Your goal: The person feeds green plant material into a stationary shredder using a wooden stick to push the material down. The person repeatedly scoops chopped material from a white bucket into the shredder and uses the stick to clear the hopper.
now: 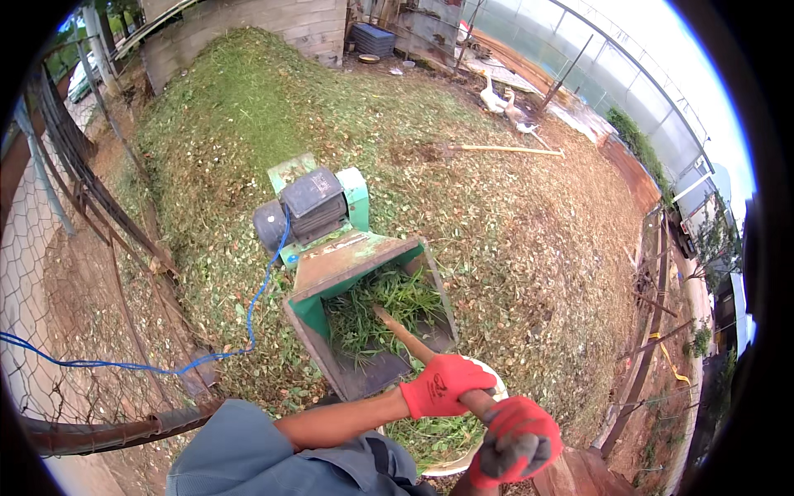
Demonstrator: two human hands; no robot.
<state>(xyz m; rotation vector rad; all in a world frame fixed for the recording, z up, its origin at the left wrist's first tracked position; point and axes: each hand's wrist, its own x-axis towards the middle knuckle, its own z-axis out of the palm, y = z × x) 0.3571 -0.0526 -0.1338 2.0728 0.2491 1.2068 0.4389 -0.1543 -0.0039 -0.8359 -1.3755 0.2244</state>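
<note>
Both hands wear red work gloves with grey palms and grip one wooden stick. My left hand (448, 385) is closed around the middle of the wooden stick (406, 335). Behind it, my right hand (518, 440) holds the stick's near end. The far tip reaches into cut green grass (397, 297) inside the feed hopper (366, 263) of an electric chopping machine. On top of that green machine sits a dark motor (316, 201). A pale round tub (462, 465) of cut greens stands below my hands, partly hidden by them.
A blue cable (251, 322) runs from the motor to the left, past a wire-mesh fence (37, 310). Chopped greens form a heap (248, 105) behind the machine. Farther right lie a long-handled tool (505, 149) and two geese (493, 96) (515, 111). Stacked blue crates (372, 40) stand at the back.
</note>
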